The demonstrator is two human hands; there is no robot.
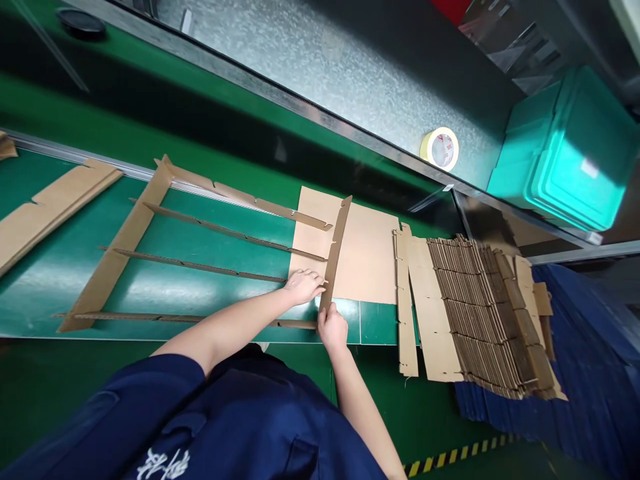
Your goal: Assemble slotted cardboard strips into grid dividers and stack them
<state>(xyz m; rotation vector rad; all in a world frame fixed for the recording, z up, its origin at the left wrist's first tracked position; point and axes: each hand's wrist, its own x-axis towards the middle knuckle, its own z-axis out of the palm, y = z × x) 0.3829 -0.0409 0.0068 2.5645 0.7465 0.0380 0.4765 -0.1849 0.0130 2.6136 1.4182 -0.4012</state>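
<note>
Long slotted cardboard strips (225,233) stand on edge across the green table, their far-left ends crossed by a cardboard strip (117,260). Another slotted cross strip (339,240) stands at their right ends, tilted. My left hand (304,287) is closed around the right end of one long strip, fingertips against the cross strip. At the near end of that cross strip, my right hand (333,327) grips it with thumb and fingers. Beneath lies a flat cardboard sheet (370,247). Whether each slot is seated cannot be made out.
A large row of folded cardboard dividers (480,313) rests at the right, beside loose strips (406,300). More flat strips (50,207) lie at the left. Behind, a metal shelf (320,67) carries a tape roll (440,149) and a teal bin (570,153).
</note>
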